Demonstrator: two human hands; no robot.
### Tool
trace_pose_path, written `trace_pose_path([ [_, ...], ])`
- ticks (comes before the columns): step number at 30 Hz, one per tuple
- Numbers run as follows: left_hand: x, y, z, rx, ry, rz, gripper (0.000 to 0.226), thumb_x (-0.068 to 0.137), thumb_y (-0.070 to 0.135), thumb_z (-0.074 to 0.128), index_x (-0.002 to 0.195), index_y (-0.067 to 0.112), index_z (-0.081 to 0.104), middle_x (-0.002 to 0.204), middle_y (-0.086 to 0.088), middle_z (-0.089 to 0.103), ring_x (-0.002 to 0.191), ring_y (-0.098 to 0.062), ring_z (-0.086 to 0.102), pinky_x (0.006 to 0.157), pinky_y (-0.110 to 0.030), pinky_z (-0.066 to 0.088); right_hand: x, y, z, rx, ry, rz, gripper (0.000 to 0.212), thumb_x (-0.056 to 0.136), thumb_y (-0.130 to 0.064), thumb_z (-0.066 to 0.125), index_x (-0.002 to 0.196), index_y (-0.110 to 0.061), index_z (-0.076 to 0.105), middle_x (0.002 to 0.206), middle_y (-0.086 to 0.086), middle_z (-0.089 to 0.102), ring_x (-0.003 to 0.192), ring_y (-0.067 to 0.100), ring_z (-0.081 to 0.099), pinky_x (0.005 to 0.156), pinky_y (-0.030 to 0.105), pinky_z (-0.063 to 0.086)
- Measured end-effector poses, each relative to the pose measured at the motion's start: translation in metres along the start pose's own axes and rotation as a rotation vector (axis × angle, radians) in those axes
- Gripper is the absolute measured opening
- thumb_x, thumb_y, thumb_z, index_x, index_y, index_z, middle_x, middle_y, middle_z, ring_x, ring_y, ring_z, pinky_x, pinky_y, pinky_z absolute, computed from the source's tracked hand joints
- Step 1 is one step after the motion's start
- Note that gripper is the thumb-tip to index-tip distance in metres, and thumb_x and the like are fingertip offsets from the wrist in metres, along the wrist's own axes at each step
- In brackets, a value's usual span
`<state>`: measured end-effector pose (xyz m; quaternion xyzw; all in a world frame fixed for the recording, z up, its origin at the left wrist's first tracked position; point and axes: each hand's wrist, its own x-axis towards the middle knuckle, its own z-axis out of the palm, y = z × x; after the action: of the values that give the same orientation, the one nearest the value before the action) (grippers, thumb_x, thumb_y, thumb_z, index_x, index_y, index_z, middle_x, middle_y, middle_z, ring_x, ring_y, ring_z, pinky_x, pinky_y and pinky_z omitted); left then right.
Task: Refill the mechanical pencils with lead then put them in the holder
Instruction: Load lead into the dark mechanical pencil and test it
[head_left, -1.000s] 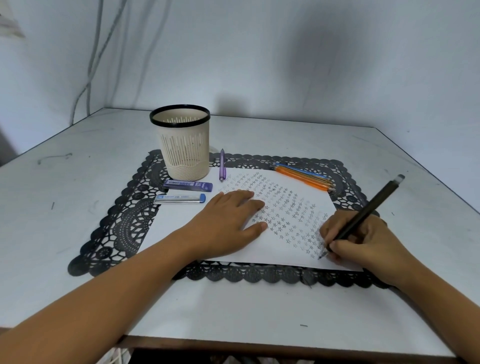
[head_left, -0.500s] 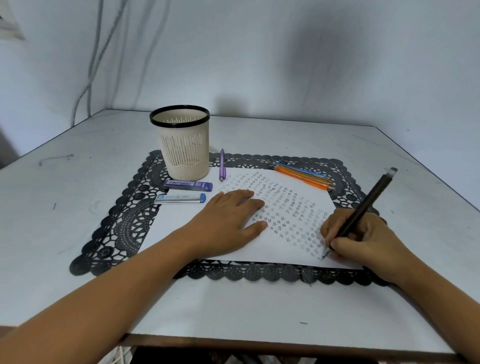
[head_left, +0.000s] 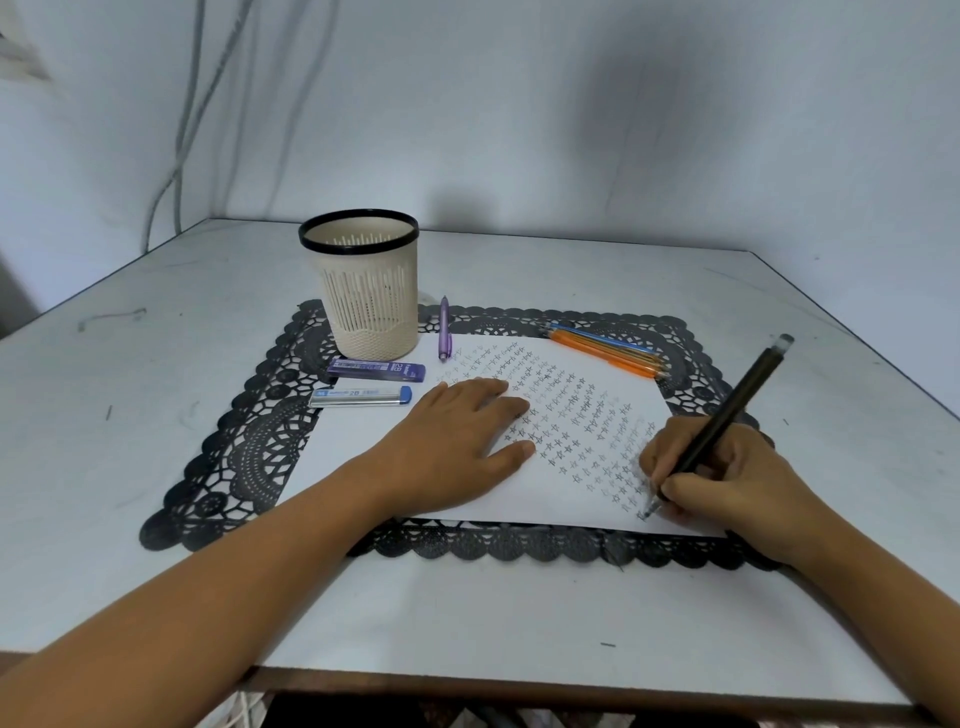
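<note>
My right hand (head_left: 727, 475) grips a black mechanical pencil (head_left: 735, 402), its tip touching the white paper (head_left: 363, 457) near the lower right corner. My left hand (head_left: 457, 441) lies flat on the paper, fingers straight. A beige slotted holder (head_left: 366, 291) with a black rim stands at the mat's back left. A purple pencil (head_left: 444, 335) lies just right of the holder. Orange and blue pencils (head_left: 605, 351) lie together at the back right. Two lead cases, one purple (head_left: 376, 370) and one clear with a blue cap (head_left: 361, 396), lie in front of the holder.
A black lace placemat (head_left: 249, 457) lies under the paper on the white table (head_left: 156, 364). The paper is covered with small pencilled star marks. Walls close in behind and at the left. The table's front edge is near my arms.
The black pencil's top end has swung slightly up and to the left while its tip stays on the paper. My left hand has not moved.
</note>
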<state>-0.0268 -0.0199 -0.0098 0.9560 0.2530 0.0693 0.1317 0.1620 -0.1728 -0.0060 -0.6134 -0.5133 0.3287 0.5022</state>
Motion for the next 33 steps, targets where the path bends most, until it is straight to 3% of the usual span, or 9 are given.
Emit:
trace_pose_path([
  [8, -0.0002, -0.0001, 0.0003, 0.006, -0.008, -0.009, 0.051, 0.093, 0.050, 0.034, 0.140, 0.031, 0.028, 0.152, 0.004, 0.019, 0.136, -0.009, 0.015, 0.113, -0.029, 0.008, 0.0025, 0.0033, -0.0009, 0.077, 0.105, 0.021, 0.014, 0.060, 0.001, 0.051, 0.054, -0.009, 0.058, 0.060, 0.006, 0.057, 0.053, 0.019, 0.051, 0.047, 0.026, 0.044],
  [17, 0.0002, -0.0002, 0.0001, 0.001, -0.017, -0.010, 0.051, 0.093, 0.050, 0.034, 0.140, 0.030, 0.028, 0.152, 0.004, 0.018, 0.137, -0.010, 0.014, 0.114, -0.029, 0.007, 0.0013, 0.0006, 0.0008, -0.043, 0.067, -0.023, 0.011, 0.058, 0.000, 0.051, 0.054, -0.008, 0.056, 0.060, 0.008, 0.056, 0.056, 0.021, 0.048, 0.049, 0.024, 0.040],
  [21, 0.0002, -0.0001, 0.0000, 0.001, -0.012, -0.012, 0.051, 0.093, 0.050, 0.034, 0.140, 0.030, 0.028, 0.152, 0.004, 0.019, 0.137, -0.011, 0.015, 0.115, -0.031, 0.008, 0.0011, 0.0027, 0.0021, 0.001, 0.103, -0.004, 0.012, 0.060, 0.001, 0.052, 0.056, -0.009, 0.058, 0.062, 0.005, 0.058, 0.059, 0.023, 0.049, 0.052, 0.031, 0.041],
  [27, 0.0003, 0.0005, -0.0007, -0.005, -0.018, -0.010, 0.051, 0.093, 0.049, 0.034, 0.140, 0.030, 0.028, 0.152, 0.005, 0.018, 0.137, -0.009, 0.014, 0.114, -0.029, 0.009, 0.0008, -0.0027, 0.0035, -0.071, 0.074, -0.043, 0.017, 0.059, -0.002, 0.051, 0.052, -0.017, 0.057, 0.057, 0.002, 0.056, 0.055, 0.008, 0.048, 0.051, 0.017, 0.038],
  [33, 0.0000, 0.0000, -0.0002, 0.003, -0.011, -0.006, 0.051, 0.094, 0.049, 0.034, 0.140, 0.030, 0.028, 0.152, 0.004, 0.019, 0.137, -0.011, 0.015, 0.114, -0.029, 0.009, -0.0005, 0.0001, 0.0023, -0.015, 0.070, 0.001, 0.014, 0.060, 0.001, 0.052, 0.056, -0.011, 0.059, 0.062, 0.005, 0.059, 0.061, 0.024, 0.050, 0.052, 0.028, 0.042],
])
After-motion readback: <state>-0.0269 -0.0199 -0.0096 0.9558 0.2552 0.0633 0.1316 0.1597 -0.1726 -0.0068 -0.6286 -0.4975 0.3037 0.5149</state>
